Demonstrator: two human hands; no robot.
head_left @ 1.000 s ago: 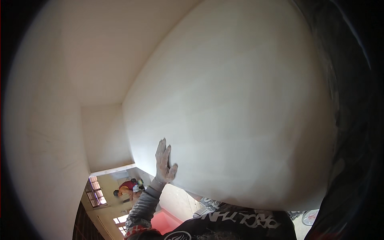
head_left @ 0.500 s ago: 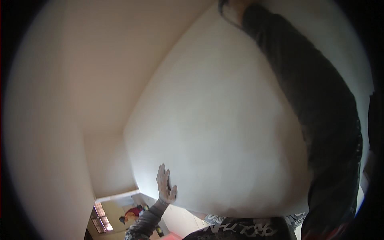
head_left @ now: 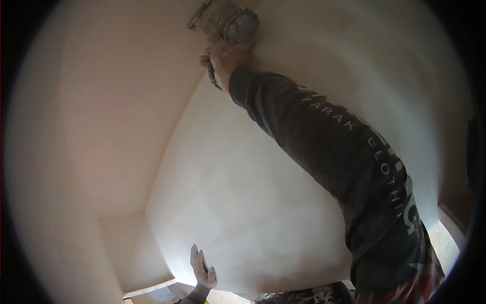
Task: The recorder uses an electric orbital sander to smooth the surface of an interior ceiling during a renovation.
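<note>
The tool is in the right hand, just beyond its knuckles: a dusty grey thing with a rounded end and, to the left of that, a flatter part with a thin edge. The right hand is clamped on it, arm stretched far up and across. Whether the tool touches the surface behind it, I cannot tell. A dark cord curves down just beside the right hand's fingers.

The wall fills the space between the hands. Far below the right hand, the left hand is open, fingers up and slightly spread, its palm apparently flat against the wall. The hands are well apart.

A bracelet circles the left wrist. The dark right sleeve, with pale lettering, runs down from the right hand. Left of both hands, a beige surface meets the wall along a slanting edge. A pale ledge sits left of and below the left hand.
</note>
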